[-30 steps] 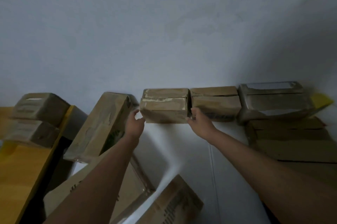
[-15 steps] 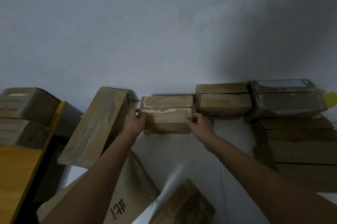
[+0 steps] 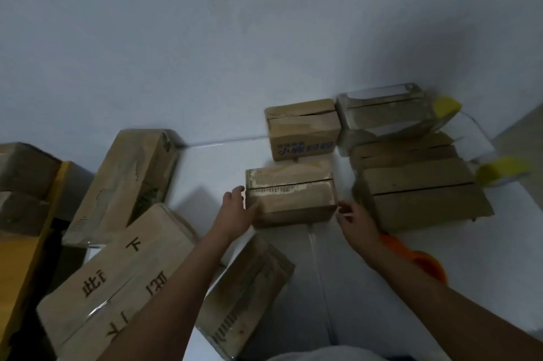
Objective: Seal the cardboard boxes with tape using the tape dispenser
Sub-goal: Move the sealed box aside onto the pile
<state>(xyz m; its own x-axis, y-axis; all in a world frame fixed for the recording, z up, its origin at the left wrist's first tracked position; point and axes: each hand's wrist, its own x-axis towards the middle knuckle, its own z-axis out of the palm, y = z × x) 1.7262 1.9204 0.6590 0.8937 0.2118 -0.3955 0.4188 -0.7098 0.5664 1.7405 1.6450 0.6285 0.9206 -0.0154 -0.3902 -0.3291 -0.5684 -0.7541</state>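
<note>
A small cardboard box [image 3: 291, 199] with torn tape along its top seam sits on the white surface, in front of a box with blue print [image 3: 302, 131]. My left hand [image 3: 235, 212] presses flat against its left side, thumb at the lower front edge. My right hand [image 3: 352, 221] hovers at the box's lower right corner with fingers loosely curled; I cannot tell if it touches. An orange object [image 3: 417, 262], partly hidden under my right wrist, lies on the surface; what it is stays unclear.
Flattened and stacked boxes [image 3: 417, 196] fill the right, with yellow pieces [image 3: 499, 169] beside them. A tall box [image 3: 123, 184] leans at left, and large printed boxes [image 3: 117, 281] [image 3: 246, 299] lie near me. A yellow-edged piece of furniture [image 3: 26, 243] stands far left.
The small box has come away from the row at the wall, toward me, and now sits in front of the blue-print box. My right hand has loosened from its side.
</note>
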